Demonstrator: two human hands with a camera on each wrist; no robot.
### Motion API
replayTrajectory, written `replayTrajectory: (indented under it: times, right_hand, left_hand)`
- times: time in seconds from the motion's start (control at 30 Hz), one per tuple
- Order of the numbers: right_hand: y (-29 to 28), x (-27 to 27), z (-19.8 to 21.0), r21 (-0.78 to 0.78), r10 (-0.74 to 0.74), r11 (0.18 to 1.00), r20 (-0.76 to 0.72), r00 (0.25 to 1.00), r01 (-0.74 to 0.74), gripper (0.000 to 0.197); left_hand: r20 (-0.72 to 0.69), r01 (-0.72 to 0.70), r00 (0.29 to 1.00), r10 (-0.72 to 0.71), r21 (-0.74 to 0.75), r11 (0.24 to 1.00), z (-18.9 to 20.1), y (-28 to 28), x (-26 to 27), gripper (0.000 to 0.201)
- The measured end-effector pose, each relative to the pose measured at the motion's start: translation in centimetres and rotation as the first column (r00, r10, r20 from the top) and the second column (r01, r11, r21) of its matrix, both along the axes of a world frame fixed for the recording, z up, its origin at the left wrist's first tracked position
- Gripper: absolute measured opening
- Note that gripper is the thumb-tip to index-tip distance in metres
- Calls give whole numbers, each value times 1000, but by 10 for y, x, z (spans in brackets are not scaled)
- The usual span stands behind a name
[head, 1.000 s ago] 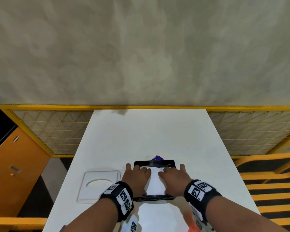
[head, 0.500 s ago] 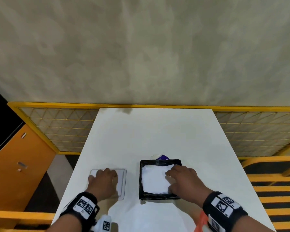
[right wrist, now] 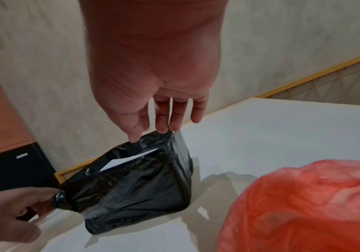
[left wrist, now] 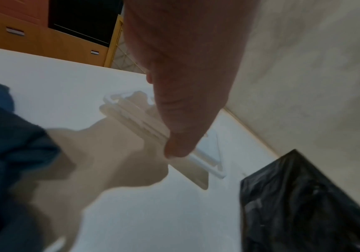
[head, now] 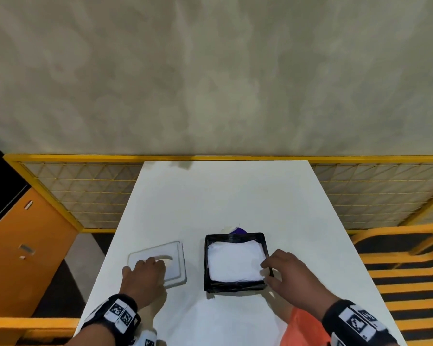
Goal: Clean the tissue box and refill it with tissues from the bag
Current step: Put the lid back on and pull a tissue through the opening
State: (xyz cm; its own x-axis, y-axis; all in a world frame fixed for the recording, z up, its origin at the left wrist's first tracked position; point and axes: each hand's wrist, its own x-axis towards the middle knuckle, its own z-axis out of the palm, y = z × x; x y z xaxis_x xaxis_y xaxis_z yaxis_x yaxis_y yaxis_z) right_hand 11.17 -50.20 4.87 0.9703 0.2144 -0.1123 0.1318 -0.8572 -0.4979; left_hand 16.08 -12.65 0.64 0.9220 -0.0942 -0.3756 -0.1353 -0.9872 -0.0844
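A black tissue box (head: pixel 211 287) stands on the white table (head: pixel 223 196), open on top and filled with a white tissue stack (head: pixel 235 263). Its white lid (head: pixel 175 268) with an oval hole lies to its left. My left hand (head: pixel 155 264) grips the lid: the fingers curl over the top and the thumb (left wrist: pixel 179 148) pinches the near edge, which is raised off the table. My right hand (head: pixel 266 270) holds the box's right rim, with the fingertips (right wrist: pixel 164 127) on the top edge and the thumb at the near corner. A red-orange plastic bag (right wrist: pixel 304 204) lies near my right forearm.
A small purple and white object (head: pixel 236 230) pokes out behind the box. A yellow mesh rail (head: pixel 85 196) and a plaster wall bound the table's far end. An orange cabinet (head: pixel 23 245) stands to the left. Blue fabric (left wrist: pixel 6 136) shows at the near left.
Both hands have come off the tissue stack. My left hand moved left onto the lid and took hold of it. My right hand slid to the box's right rim.
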Motion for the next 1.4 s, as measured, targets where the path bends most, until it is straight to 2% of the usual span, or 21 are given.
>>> replayTrajectory:
  times: [0.07, 0.13, 0.2, 0.27, 0.33, 0.4, 0.47, 0.57, 0.67, 0.83, 1.0, 1.13, 1.2, 1.27, 1.33, 1.4]
  right_hand:
    - [-9, -1, 1, 64, -33, 997, 16, 999, 32, 21]
    - [-16, -1, 3, 137, -72, 988, 37, 997, 66, 20]
    - [-21, -2, 6, 187, -124, 976, 44, 991, 114, 22]
    - [-24, -1, 10, 240, -178, 957, 39, 983, 164, 21]
    - [-26, -1, 14, 294, -215, 934, 10, 976, 203, 22]
    - [-27, 0, 15, 292, -220, 932, -17, 975, 215, 23]
    - [-30, 0, 12, 253, -211, 943, -51, 976, 217, 25]
    - [-29, 0, 8, 211, -194, 953, -118, 974, 216, 28]
    - [-26, 1, 6, 194, -159, 963, -151, 976, 187, 31]
    - [-18, 6, 5, 181, -108, 973, -181, 978, 141, 37]
    - [-10, 12, 5, 159, -66, 983, -181, 981, 95, 40]
    - [-11, 13, 4, 130, -82, 985, -194, 978, 109, 40]
    - [-12, 15, 3, 134, -94, 984, -196, 976, 122, 38]
    - [-13, 15, 0, 136, -103, 982, -192, 976, 131, 37]
    - [-14, 12, -4, 133, -109, 982, -188, 976, 136, 36]
    - [-14, 10, -8, 150, -118, 978, -187, 975, 147, 34]
  left_hand:
    - [59, -15, 998, 21, -98, 995, 16, -9, 6, 54]
    - [178, 13, 984, 26, -214, 977, 37, -26, 13, 67]
    - [306, 133, 951, -35, -305, 943, 58, -53, 18, 71]
    - [375, 293, 912, -166, -312, 904, 76, -89, 15, 69]
    - [352, 409, 886, -301, -288, 866, 85, -125, 7, 69]
    - [288, 449, 883, -372, -280, 849, 81, -153, 1, 69]
    - [237, 465, 880, -411, -258, 847, 71, -170, -3, 62]
    - [197, 484, 872, -448, -221, 847, 51, -179, -8, 42]
    - [180, 506, 860, -478, -183, 843, 34, -178, -13, 37]
    - [209, 475, 873, -442, -151, 867, 27, -173, -11, 43]
    - [178, 456, 885, -429, -160, 875, 29, -165, -16, 48]
    - [235, 446, 890, -391, -271, 853, 27, -157, -21, 67]
    - [237, 342, 934, -267, -381, 859, 25, -146, -20, 89]
    - [158, 178, 980, -122, -419, 890, 22, -133, -17, 109]
    - [44, 43, 999, -28, -403, 914, 16, -119, -13, 119]
    - [-64, -20, 998, -6, -404, 914, 11, -110, -12, 123]
